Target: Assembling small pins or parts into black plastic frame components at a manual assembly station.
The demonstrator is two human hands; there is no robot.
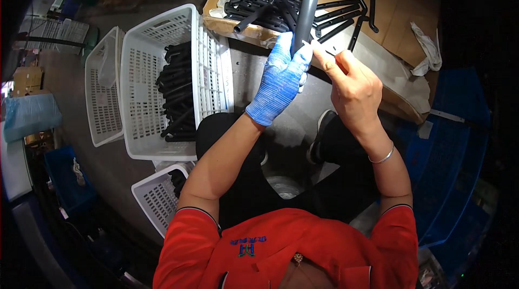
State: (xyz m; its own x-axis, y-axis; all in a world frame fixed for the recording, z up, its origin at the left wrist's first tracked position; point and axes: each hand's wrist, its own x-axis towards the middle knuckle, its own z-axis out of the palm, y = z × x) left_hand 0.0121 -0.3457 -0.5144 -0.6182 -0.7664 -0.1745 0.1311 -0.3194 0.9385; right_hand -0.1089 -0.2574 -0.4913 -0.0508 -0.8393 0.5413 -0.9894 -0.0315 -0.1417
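My left hand (277, 83), in a blue knit glove, is wrapped around the lower end of a long dark grey tube (309, 5). The tube stands up and tilts slightly to the right, and its far end runs out of the picture at the top. Beside that lower end, my bare right hand (354, 86) has thumb and forefinger pinched together close to the tube. A tiny pale spot shows at those fingertips, too small to name. Beyond both hands, many bent black tubes (265, 10) lie in a loose pile on a cardboard sheet.
To my left stands a white plastic basket (159, 29) holding stacked black tubes (177, 91). Another white basket (102, 110) is behind it, and a smaller one (154, 202) sits nearer me. The cardboard (400, 13) carries crumpled white wrapping (427, 51). Blue panels (448, 154) are at right.
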